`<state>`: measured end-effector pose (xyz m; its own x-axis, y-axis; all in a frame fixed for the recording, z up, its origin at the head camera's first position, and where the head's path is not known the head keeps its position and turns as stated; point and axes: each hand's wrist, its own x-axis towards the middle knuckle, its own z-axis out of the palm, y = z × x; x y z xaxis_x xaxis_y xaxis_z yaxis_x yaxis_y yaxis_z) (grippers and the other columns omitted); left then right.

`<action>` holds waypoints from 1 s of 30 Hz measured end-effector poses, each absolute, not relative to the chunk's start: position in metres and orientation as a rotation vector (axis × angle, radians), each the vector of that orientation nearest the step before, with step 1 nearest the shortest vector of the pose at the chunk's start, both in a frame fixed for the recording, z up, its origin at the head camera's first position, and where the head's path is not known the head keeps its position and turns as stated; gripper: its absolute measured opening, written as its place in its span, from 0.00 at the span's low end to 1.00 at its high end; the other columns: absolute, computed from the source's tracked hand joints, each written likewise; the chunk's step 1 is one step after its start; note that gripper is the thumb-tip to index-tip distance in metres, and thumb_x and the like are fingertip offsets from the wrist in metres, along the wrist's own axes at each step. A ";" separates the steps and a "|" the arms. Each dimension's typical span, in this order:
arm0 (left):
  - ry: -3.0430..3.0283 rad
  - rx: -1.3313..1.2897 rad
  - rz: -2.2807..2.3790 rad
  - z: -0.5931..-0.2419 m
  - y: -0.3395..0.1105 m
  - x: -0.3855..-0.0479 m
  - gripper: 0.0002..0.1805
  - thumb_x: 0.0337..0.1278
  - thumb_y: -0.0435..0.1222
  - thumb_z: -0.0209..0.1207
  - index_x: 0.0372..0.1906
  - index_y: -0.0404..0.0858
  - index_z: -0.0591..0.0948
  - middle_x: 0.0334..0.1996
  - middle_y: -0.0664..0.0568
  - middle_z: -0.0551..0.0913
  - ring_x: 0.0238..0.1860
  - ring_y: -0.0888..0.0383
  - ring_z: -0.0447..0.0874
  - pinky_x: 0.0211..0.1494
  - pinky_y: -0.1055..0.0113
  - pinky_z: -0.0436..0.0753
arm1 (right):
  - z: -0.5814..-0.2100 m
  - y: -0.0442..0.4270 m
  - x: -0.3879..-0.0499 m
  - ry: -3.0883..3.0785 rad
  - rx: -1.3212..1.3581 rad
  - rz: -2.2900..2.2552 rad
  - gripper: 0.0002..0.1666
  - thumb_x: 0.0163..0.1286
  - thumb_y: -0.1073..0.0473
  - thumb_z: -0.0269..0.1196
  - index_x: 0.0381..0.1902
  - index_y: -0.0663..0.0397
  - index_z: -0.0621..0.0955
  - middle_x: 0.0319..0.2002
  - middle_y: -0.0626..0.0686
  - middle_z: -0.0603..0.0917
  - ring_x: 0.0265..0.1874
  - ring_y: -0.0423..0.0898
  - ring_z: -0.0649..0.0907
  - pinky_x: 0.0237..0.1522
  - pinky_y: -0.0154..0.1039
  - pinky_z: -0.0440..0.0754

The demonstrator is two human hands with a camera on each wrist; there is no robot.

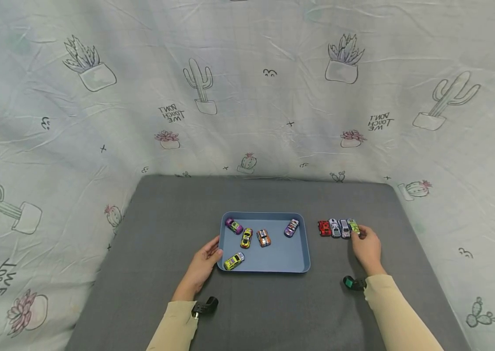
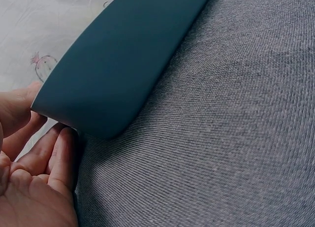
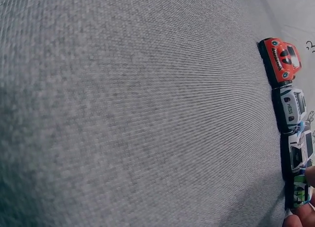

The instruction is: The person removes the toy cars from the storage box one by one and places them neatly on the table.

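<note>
Left hand point(image 1: 200, 267) grips tray point(image 1: 274, 257); right hand point(image 1: 368, 249), fingers part-hidden, seemingly pinches green car point(image 1: 352, 225)

Toward seven o'clock in the head view, you wear a plain cream cloth left sleeve point(image 1: 172, 327); a curved black left wristband point(image 1: 205, 306) juts from its cuff toward three o'clock. Your matching cream cloth right sleeve point(image 1: 398, 312), between four and five o'clock, has a black right wristband point(image 1: 358, 284) bearing a green square patch point(image 1: 349, 282).

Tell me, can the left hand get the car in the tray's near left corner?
Probably yes: the yellow-green car lies close by, uncovered. But the left hand grips the tray, so it may need to let go first.
</note>
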<state>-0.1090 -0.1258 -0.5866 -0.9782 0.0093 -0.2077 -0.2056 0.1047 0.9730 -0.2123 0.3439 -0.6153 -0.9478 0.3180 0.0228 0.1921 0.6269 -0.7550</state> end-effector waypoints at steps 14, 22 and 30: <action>2.194 -0.181 2.009 -0.599 -0.129 -0.113 0.29 0.70 0.31 0.53 0.73 0.34 0.62 0.69 0.38 0.64 0.69 0.44 0.61 0.69 0.51 0.62 | -0.613 0.341 -0.211 -2.642 -0.440 1.223 0.28 0.73 0.54 0.54 0.62 0.72 0.71 0.55 0.71 0.74 0.53 0.64 0.75 0.52 0.58 0.73; 2.220 -0.216 2.037 -0.621 -0.131 -0.117 0.29 0.68 0.35 0.56 0.72 0.40 0.65 0.68 0.42 0.67 0.69 0.47 0.63 0.69 0.52 0.62 | -0.599 0.319 -0.211 -2.523 -0.345 1.191 0.30 0.70 0.50 0.59 0.60 0.69 0.74 0.54 0.68 0.75 0.53 0.63 0.74 0.54 0.58 0.70; 2.213 -0.216 2.050 -0.622 -0.130 -0.118 0.29 0.68 0.35 0.56 0.71 0.41 0.66 0.68 0.44 0.68 0.68 0.49 0.64 0.69 0.53 0.63 | -0.590 0.290 -0.211 -2.505 -0.197 1.215 0.32 0.69 0.46 0.61 0.61 0.64 0.74 0.53 0.64 0.77 0.52 0.61 0.74 0.51 0.58 0.70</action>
<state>-0.1179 -0.1301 -0.6222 -0.9829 -0.0251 -0.1822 -0.1835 0.0741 0.9802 -0.2107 0.2898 -0.5903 -0.9295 0.2723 0.2488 -0.0269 0.6228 -0.7819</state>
